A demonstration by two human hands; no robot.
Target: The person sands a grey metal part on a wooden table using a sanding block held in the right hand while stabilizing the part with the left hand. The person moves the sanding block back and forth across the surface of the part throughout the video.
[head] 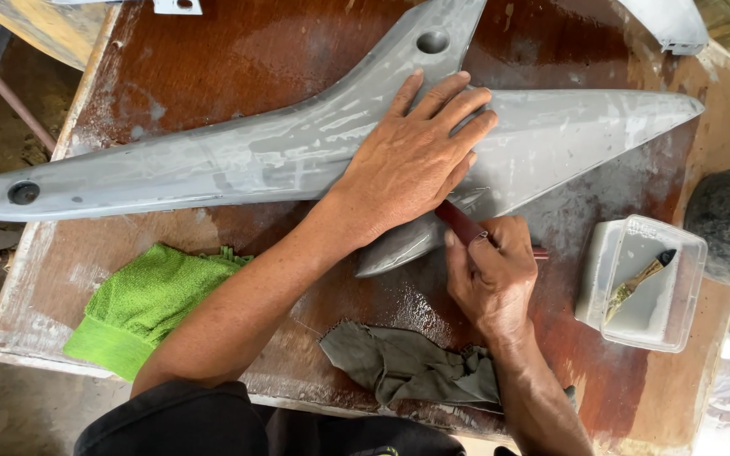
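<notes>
Fingers (445, 101) of my left hand (407, 160) lay spread flat, pinning the grey panel (213, 160) across the wet brown table (238, 51). My right hand (492, 274) was clenched around a dark red tool (460, 222) at the panel's lower edge, beside a grey rag (403, 363).

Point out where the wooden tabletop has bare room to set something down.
Free: the far-left stretch of the worn brown wooden table above the long grey primed panel; a smaller strip between the green microfibre cloth and the grey rag. Crowded: around the left hand, right hand and clear plastic tub.
</notes>
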